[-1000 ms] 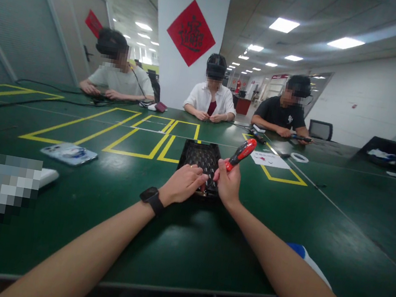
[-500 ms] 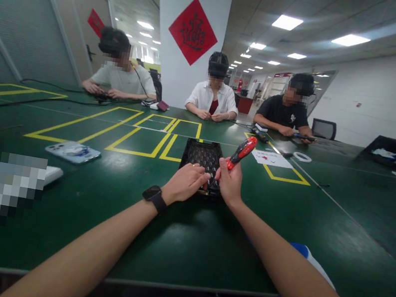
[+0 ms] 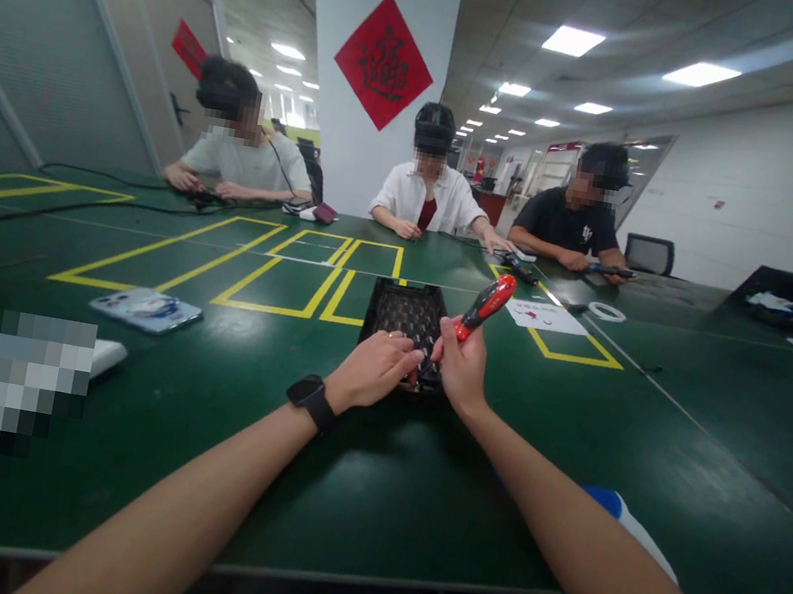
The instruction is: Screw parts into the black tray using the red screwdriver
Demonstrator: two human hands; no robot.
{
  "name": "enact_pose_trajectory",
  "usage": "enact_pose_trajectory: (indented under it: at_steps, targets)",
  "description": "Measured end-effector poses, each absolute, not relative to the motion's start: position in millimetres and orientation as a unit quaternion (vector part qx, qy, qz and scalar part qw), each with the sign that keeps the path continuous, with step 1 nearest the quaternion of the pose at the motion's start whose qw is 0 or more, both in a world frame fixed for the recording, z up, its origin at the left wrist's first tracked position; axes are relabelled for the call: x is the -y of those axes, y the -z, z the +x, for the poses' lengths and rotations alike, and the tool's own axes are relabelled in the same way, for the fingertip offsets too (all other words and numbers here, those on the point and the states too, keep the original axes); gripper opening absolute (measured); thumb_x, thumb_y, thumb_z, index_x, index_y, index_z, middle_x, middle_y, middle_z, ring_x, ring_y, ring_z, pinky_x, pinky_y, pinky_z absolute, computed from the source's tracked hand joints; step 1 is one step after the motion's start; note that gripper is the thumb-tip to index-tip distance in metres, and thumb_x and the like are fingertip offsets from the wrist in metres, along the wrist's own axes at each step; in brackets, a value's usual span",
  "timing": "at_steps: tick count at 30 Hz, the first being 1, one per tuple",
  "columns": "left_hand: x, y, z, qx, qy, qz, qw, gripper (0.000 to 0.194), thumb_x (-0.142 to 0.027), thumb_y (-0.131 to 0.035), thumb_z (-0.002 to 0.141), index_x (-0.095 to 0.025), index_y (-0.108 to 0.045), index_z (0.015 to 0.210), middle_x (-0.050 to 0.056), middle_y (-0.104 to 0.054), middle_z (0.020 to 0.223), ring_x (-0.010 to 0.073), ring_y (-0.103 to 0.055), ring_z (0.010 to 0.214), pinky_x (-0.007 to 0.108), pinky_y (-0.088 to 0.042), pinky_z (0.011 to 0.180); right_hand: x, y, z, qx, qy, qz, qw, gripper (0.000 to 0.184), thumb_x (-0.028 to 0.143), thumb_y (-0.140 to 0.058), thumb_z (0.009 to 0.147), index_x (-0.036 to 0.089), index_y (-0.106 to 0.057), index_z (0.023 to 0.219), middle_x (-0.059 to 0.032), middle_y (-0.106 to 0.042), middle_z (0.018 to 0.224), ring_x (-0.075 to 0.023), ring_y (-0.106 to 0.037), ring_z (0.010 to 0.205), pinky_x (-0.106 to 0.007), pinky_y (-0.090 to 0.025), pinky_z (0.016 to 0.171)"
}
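A black open-topped plastic case lies on the green table, its inside patterned with rows of small shiny shapes. Over its near left part is my left hand, fingers bent together and thumb reaching inward; whatever the fingertips pinch is hidden. My right hand grips a red and black screwdriver at the case's near right side. The handle tilts up and to the right, and the tip points down toward the case, where my hands mostly cover it.
A phone lies to the left, with a blurred pale object nearer me. Beyond the case are a white paper, a tape roll and yellow tape outlines. A blue and white object sits under my right forearm. Three people sit opposite.
My hands, the screwdriver and the case stay almost in place. Across the table, the person in the white shirt has stretched an arm toward the dark items on the right.
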State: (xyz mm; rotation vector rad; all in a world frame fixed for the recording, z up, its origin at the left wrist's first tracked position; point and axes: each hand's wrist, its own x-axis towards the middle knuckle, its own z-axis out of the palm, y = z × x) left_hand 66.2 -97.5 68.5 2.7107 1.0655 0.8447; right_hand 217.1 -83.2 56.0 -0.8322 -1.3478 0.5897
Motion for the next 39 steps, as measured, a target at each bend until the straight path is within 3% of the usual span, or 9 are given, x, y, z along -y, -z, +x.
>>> enact_pose_trajectory:
  at_steps: [8,12,15,20,26,35,39]
  targets:
    - [92.9,-67.4,65.5,-0.366,-0.310,0.873,0.084,0.058,-0.036,-0.016,0.094,-0.019,-0.064,0.066,0.004,-0.058,0.073,0.0148,-0.050,0.073,0.029,-0.037,0.078,78.8,-55.4,218.0,0.569,-0.285,-0.373,0.676,0.024,0.044,-0.047,0.084,0.020,-0.042,0.087,0.0091,-0.045,0.047,-0.0067,-0.042,0.039,-0.018,-0.035,0.044]
    - [89.5,-64.0,66.8,-0.386,-0.330,0.859,0.062,0.031,-0.034,-0.038,0.088,-0.018,-0.059,0.073,0.003,-0.057,0.073,0.0154,-0.049,0.073,0.029,-0.039,0.071,78.7,-54.7,217.9,0.567,-0.286,-0.368,0.680,0.024,0.044,-0.047,0.084,0.020,-0.042,0.087,0.0094,-0.044,0.046,-0.0065,-0.042,0.039,-0.018,-0.035,0.044]
    - [91.6,-64.1,67.5,-0.380,-0.326,0.865,0.044,0.012,-0.023,-0.047,0.082,-0.018,-0.057,0.077,0.002,-0.057,0.076,0.0157,-0.050,0.075,0.028,-0.039,0.071,80.0,-54.9,217.5,0.573,-0.286,-0.360,0.678,0.024,0.043,-0.047,0.084,0.021,-0.042,0.087,0.0095,-0.044,0.047,-0.0065,-0.043,0.039,-0.018,-0.036,0.045]
    - [98.0,-64.4,73.3,-0.375,-0.327,0.866,0.040,0.005,-0.021,-0.053,0.077,-0.018,-0.057,0.078,0.001,-0.059,0.078,0.0157,-0.052,0.077,0.028,-0.038,0.073,82.6,-55.4,217.0,0.581,-0.283,-0.347,0.680,0.024,0.043,-0.048,0.084,0.020,-0.043,0.087,0.0098,-0.044,0.047,-0.0065,-0.046,0.040,-0.018,-0.038,0.047]
    - [94.0,-55.6,81.0,-0.395,-0.346,0.838,0.152,0.017,-0.031,-0.061,0.074,-0.016,-0.053,0.073,-0.001,-0.057,0.067,0.0107,-0.049,0.060,0.022,-0.036,0.057,86.1,-55.1,216.9,0.597,-0.282,-0.334,0.673,0.022,0.040,-0.050,0.084,0.020,-0.043,0.090,0.0093,-0.047,0.049,-0.0066,-0.048,0.041,-0.019,-0.040,0.050]
    - [89.1,-50.3,77.4,-0.373,-0.362,0.832,0.193,0.019,-0.026,-0.048,0.083,-0.015,-0.064,0.085,0.001,-0.064,0.076,0.0115,-0.054,0.067,0.022,-0.039,0.065,90.4,-57.3,217.1,0.617,-0.333,-0.280,0.656,0.033,0.040,-0.035,0.090,0.020,-0.042,0.116,0.0065,-0.052,0.054,-0.0051,-0.038,0.038,-0.017,-0.032,0.039]
    - [90.6,-50.1,79.3,-0.375,-0.396,0.815,0.197,0.017,-0.029,-0.057,0.077,-0.014,-0.062,0.083,0.001,-0.062,0.073,0.0115,-0.053,0.065,0.021,-0.040,0.062,88.4,-55.9,216.1,0.615,-0.316,-0.292,0.661,0.032,0.040,-0.037,0.089,0.020,-0.042,0.114,0.0066,-0.050,0.054,-0.0051,-0.040,0.040,-0.017,-0.033,0.041]
